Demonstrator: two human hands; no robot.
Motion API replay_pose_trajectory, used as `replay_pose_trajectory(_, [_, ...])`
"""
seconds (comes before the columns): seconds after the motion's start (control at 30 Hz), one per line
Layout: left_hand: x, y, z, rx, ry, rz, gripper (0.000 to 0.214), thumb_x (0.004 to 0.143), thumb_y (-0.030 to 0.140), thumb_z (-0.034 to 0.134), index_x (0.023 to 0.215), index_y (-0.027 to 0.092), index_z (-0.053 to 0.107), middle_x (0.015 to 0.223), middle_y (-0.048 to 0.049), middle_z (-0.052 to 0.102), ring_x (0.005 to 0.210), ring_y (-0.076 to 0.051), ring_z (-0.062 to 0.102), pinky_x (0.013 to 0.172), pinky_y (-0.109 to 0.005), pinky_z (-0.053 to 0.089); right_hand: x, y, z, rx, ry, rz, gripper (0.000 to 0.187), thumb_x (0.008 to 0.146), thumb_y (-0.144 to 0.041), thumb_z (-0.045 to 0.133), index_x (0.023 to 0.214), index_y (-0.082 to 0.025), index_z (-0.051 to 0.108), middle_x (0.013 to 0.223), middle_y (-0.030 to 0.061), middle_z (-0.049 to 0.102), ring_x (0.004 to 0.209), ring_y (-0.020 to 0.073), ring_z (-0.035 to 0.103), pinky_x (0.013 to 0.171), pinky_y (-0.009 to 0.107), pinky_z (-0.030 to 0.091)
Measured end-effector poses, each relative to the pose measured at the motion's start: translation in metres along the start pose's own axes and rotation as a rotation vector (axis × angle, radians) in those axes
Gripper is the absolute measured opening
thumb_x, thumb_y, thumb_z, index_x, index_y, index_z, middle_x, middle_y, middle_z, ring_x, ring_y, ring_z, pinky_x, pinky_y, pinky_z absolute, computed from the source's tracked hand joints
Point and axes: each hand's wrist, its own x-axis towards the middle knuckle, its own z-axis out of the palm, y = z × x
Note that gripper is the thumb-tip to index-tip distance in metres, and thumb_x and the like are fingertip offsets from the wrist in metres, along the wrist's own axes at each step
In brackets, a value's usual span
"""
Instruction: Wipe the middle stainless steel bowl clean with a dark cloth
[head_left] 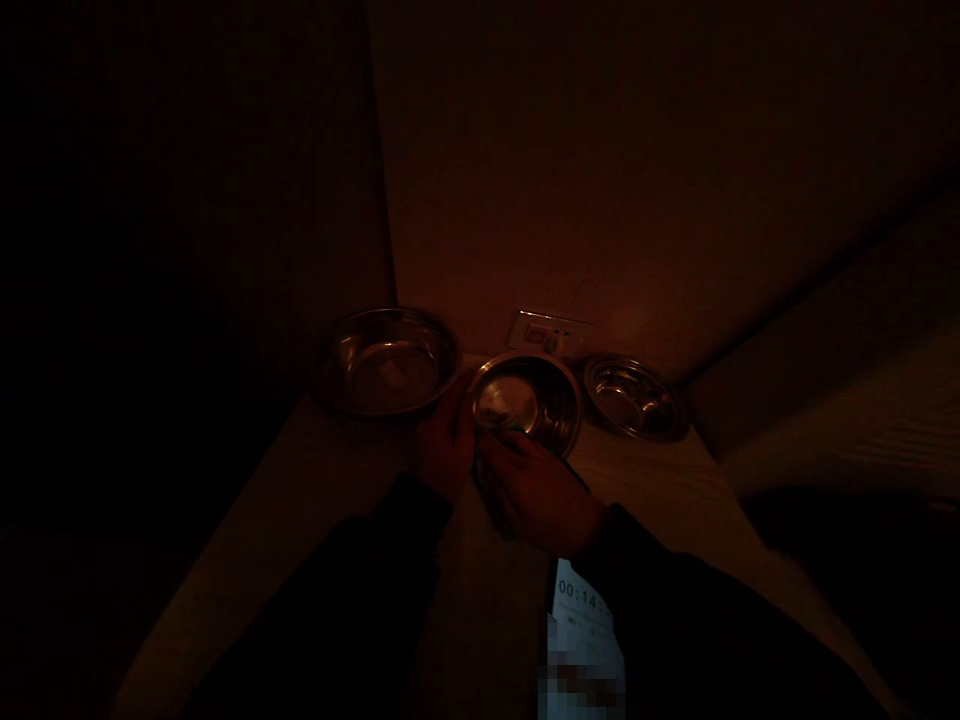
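A deep, shiny metal bowl [555, 405] stands on the wooden table, its open top facing me. My left hand [445, 445] is closed on its left side; most of the fingertips are lost in the dark. At the near rim, my right hand [536, 485] reaches partly into the bowl, fingers closed on a dark cloth [491, 505]. Part of that cloth hangs below the hand, outside the rim. To the left is a wide, shallow metal bowl [394, 375], and a smaller metal dish [636, 400] sits on the right. Neither hand is on the smaller dish.
Below my right wrist lies a phone [585, 620] with a lit timer, partly covered by the sleeve. A wall socket [547, 332] is behind the middle bowl. Walls rise behind the wooden table [652, 510]. The room is very dim.
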Motion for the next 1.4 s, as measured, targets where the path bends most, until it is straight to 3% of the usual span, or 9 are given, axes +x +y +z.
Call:
replay_pose_trajectory(0.17, [0.0,-0.003,-0.003,0.025,0.027,0.013,0.038,0.093,0.032,0.039,0.124,0.022,0.058,0.123,-0.005,0.066,0.113,-0.019,0.061,0.096,-0.031,0.049,-0.002,0.002,-0.003,-0.08,-0.012,-0.006,0.036,0.094,-0.019,0.042,0.128,-0.008,0.049,0.122,0.0143,0.06,0.11,0.0248,0.052,0.093,0.04,0.045])
replay_pose_trajectory(0.37, [-0.001,-0.005,-0.001,0.037,0.013,0.003,0.037,0.092,0.033,0.04,0.121,0.021,0.06,0.107,-0.0051,0.072,0.109,-0.02,0.063,0.094,-0.033,0.05,-0.023,0.02,-0.018,-0.242,-0.083,-0.089,0.028,0.09,-0.017,0.048,0.115,-0.012,0.059,0.106,0.0135,0.067,0.103,0.0253,0.056,0.094,0.044,0.041])
replay_pose_trajectory(0.47, [0.0,-0.005,0.001,0.008,0.026,-0.01,0.037,0.092,0.034,0.04,0.12,0.021,0.06,0.112,-0.0062,0.071,0.107,-0.02,0.064,0.093,-0.033,0.05,-0.021,0.018,-0.016,-0.168,-0.088,-0.09,0.031,0.089,-0.016,0.048,0.119,-0.012,0.056,0.11,0.0129,0.065,0.104,0.0247,0.055,0.094,0.042,0.042])
replay_pose_trajectory(0.6, [0.001,-0.005,0.002,-0.006,0.024,-0.017,0.038,0.092,0.035,0.038,0.121,0.02,0.06,0.116,-0.0072,0.069,0.107,-0.019,0.064,0.094,-0.032,0.05,-0.003,0.004,-0.002,0.072,0.041,-0.044,0.033,0.095,-0.019,0.039,0.124,-0.012,0.05,0.118,0.0128,0.06,0.107,0.0221,0.052,0.093,0.037,0.046])
replay_pose_trajectory(0.73, [0.001,-0.005,0.0,-0.006,0.031,-0.036,0.038,0.091,0.033,0.038,0.119,0.02,0.061,0.117,-0.0064,0.068,0.111,-0.019,0.062,0.093,-0.031,0.05,0.012,-0.007,0.004,0.133,0.094,0.041,0.033,0.097,-0.021,0.035,0.125,-0.01,0.048,0.117,0.0137,0.059,0.112,0.022,0.048,0.096,0.035,0.045])
replay_pose_trajectory(0.9, [0.0,-0.006,-0.003,0.023,0.02,-0.046,0.038,0.091,0.031,0.04,0.121,0.021,0.06,0.119,-0.0065,0.068,0.108,-0.02,0.064,0.093,-0.031,0.05,0.002,-0.003,-0.006,-0.037,-0.031,0.015,0.032,0.096,-0.023,0.037,0.122,-0.011,0.052,0.112,0.0128,0.063,0.104,0.0229,0.053,0.09,0.037,0.046])
replay_pose_trajectory(1.17, [0.0,-0.011,0.001,0.019,0.017,0.073,0.038,0.093,0.031,0.039,0.123,0.019,0.059,0.118,-0.0059,0.068,0.106,-0.019,0.065,0.094,-0.031,0.05,-0.023,0.02,-0.025,-0.308,-0.165,-0.112,0.029,0.088,-0.018,0.049,0.114,-0.01,0.058,0.106,0.0139,0.066,0.102,0.0266,0.055,0.092,0.042,0.041])
replay_pose_trajectory(1.27, [0.001,-0.009,0.004,0.022,0.005,0.058,0.039,0.093,0.033,0.037,0.123,0.019,0.058,0.116,-0.0057,0.069,0.107,-0.019,0.064,0.094,-0.031,0.05,-0.022,0.019,-0.021,-0.278,-0.159,-0.1,0.032,0.089,-0.018,0.048,0.118,-0.009,0.056,0.108,0.0143,0.065,0.101,0.0264,0.055,0.091,0.042,0.043])
replay_pose_trajectory(1.4, [0.002,-0.008,0.005,0.005,0.018,-0.005,0.039,0.093,0.036,0.037,0.122,0.021,0.059,0.116,-0.0051,0.069,0.111,-0.02,0.062,0.094,-0.033,0.05,-0.008,0.005,-0.003,-0.108,-0.052,-0.052,0.034,0.093,-0.018,0.042,0.122,-0.007,0.053,0.113,0.0144,0.063,0.106,0.025,0.053,0.093,0.039,0.045])
